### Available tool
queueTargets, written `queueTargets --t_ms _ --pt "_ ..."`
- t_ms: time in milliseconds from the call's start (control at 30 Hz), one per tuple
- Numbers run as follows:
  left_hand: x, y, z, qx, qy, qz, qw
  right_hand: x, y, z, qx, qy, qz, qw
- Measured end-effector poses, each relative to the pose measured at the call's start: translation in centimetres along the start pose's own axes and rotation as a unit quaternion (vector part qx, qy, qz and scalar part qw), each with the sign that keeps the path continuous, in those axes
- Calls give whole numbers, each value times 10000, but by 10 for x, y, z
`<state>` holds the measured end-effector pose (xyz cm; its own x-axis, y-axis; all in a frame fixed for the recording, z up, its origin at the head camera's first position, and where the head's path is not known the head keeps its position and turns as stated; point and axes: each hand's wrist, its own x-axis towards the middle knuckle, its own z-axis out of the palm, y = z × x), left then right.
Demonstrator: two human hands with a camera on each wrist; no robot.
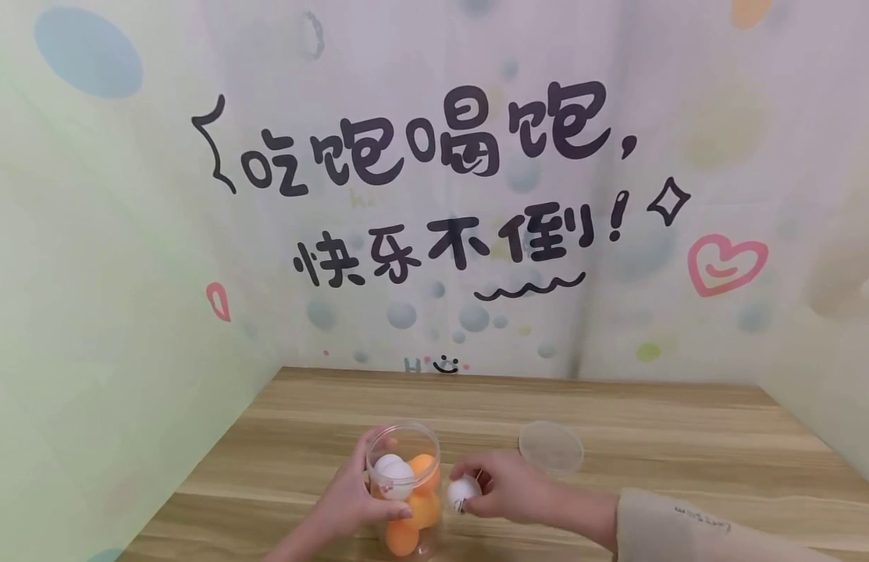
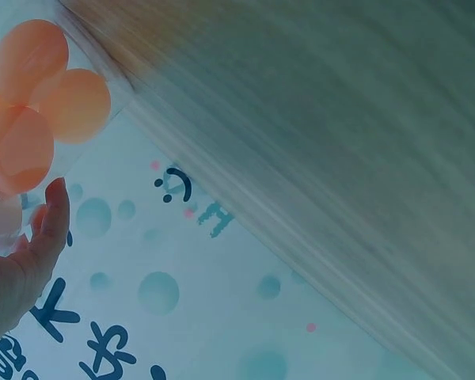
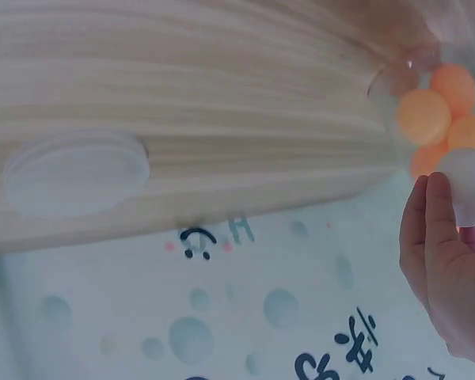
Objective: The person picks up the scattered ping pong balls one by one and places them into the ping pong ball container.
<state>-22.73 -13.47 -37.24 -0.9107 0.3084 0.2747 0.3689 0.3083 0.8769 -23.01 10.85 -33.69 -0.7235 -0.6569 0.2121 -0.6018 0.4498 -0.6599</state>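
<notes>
My left hand point(image 1: 364, 492) grips a clear plastic jar point(image 1: 414, 428) around its side, its open top facing up. Inside it are several orange ping-pong balls point(image 1: 425, 509) and white ping-pong balls point(image 1: 395, 478); the orange ones point(image 2: 33, 59) also show through the wall in the left wrist view. Just right of the jar, my right hand point(image 1: 507, 485) pinches a white ping-pong ball point(image 1: 464, 493) between thumb and fingers. That ball point(image 3: 467, 186) overlaps the jar in the right wrist view.
A round translucent lid point(image 1: 550, 446) lies flat on the wood-grain table point(image 1: 659, 437), behind my right hand. Printed curtains point(image 1: 434, 328) with black lettering stand along the table's back edge and both sides.
</notes>
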Motion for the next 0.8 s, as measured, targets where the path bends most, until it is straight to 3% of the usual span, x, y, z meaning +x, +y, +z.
queueTargets --t_ms 167,333,467,633,800 --pt "0 -1 -1 -123 -64 -27 9999 9 -11 -20 75 130 163 9998" --pt "0 0 0 -412 -132 -108 9990 17 -26 -38 -274 296 174 9990" --pt "1 1 2 -350 -132 -69 9993 22 -37 -48 -563 444 96 9974" --pt "0 1 1 -270 -88 -105 9995 31 -48 -51 -803 368 -175 9959" --pt "-1 -1 0 -6 -18 -142 9999 39 -56 -44 -828 155 -180 9963"
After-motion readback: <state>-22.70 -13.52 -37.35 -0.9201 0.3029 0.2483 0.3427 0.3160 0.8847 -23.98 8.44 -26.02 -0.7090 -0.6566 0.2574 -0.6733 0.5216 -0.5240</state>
